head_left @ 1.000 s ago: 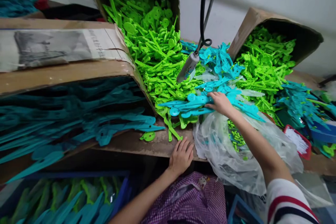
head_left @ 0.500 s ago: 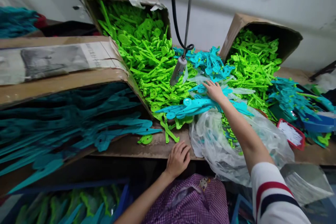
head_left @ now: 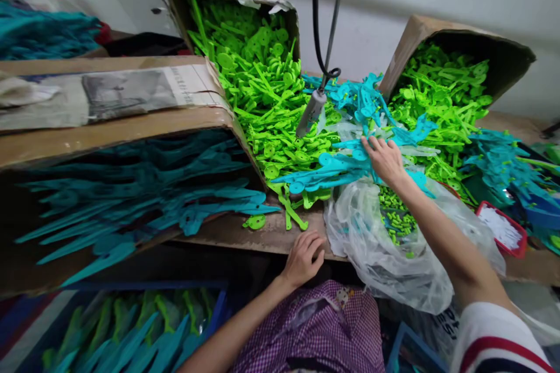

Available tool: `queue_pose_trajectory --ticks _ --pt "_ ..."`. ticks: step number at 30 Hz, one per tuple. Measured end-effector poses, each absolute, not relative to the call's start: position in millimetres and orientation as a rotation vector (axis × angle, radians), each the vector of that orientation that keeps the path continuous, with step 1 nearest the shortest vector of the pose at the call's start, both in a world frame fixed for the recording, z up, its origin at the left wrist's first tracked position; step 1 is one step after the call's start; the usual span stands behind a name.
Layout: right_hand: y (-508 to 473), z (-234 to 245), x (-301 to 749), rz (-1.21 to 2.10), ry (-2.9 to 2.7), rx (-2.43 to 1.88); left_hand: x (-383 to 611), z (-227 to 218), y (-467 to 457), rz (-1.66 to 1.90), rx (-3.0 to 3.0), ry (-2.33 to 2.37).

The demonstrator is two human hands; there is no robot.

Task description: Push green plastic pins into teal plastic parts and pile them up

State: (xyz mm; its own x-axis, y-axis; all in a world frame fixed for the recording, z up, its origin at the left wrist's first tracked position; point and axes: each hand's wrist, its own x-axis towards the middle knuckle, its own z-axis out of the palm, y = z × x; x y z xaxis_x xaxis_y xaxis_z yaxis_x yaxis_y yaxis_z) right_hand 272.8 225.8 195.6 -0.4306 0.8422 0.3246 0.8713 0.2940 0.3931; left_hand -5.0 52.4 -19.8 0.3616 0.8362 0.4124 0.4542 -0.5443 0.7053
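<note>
My right hand point(head_left: 384, 158) reaches over a stack of turquoise flat plastic parts point(head_left: 326, 175), palm down. Its bent fingers are closed on a turquoise plastic part point(head_left: 420, 130), which sticks out tilted beyond the hand; the fingertips' grip is partly hidden. My left hand point(head_left: 303, 260) rests on the front edge of the table, fingers loosely bent, holding nothing. Just above it lie a few loose lime-green plastic parts point(head_left: 294, 213). A clear plastic bag point(head_left: 350, 218) with small green pieces point(head_left: 400, 221) spreads beneath my right forearm.
Cardboard boxes spill lime-green parts point(head_left: 280, 122) at the back left and more green parts point(head_left: 433, 99) at the right. A grey hanging screwdriver point(head_left: 311, 113) dangles between. At left stands a cardboard box point(head_left: 175, 122) of turquoise parts. A red tray point(head_left: 520, 247) holds white pieces.
My right hand has shifted slightly over the turquoise stack, and a turquoise part now shows raised beyond it. My left hand stays at the table edge. The camera view has turned slightly left.
</note>
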Motion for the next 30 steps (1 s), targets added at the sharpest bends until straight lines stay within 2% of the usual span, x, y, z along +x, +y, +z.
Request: queue_pose_trajectory --ticks 7,10,14,19,24,30 --pt "61 150 187 -0.534 -2.523 -1.299 16 69 23 1.201 0.763 0.780" --pt "33 135 159 -0.370 -2.560 -1.192 25 90 30 1.316 0.448 0.899" --pt "23 127 190 -0.090 -2.354 -1.253 25 86 38 1.316 0.419 1.024" --pt "31 81 299 0.090 -1.587 -1.881 22 90 43 1.302 0.501 0.987" --pt "64 39 341 0.049 -1.601 -2.214 28 107 59 1.297 0.442 0.933" --pt "74 39 333 -0.005 -1.719 -2.379 31 118 71 1.362 0.421 0.944"
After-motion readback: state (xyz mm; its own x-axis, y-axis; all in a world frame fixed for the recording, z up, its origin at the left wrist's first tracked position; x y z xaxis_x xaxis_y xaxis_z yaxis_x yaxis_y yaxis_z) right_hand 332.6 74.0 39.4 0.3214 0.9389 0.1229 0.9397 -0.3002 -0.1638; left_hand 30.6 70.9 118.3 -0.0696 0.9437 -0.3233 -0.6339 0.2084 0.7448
